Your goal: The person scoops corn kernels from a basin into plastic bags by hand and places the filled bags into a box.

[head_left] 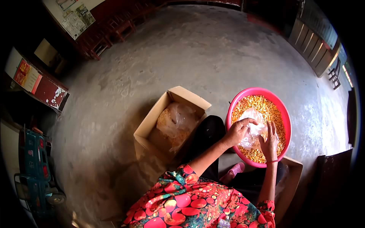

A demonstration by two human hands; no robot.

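A pink tub [288, 125] full of yellow-orange corn kernels [251, 103] is in front of me. A clear plastic bag [249, 141] lies over the corn in the middle of the tub. My left hand [238, 132] pinches the bag near its upper edge, the index finger stretched over it. Facing it, my right hand [270, 144], with a red band at the wrist, has its fingers extended and apart beside the bag; whether the fingertips touch the plastic is not clear.
An open cardboard box [152, 117] with plastic bags of yellowish contents [175, 119] stands to the left of my legs. Another cardboard box [294, 174] is partly hidden at my right. Wooden chairs [123, 28] line the far wall. A green vehicle-like object [34, 163] sits at far left.
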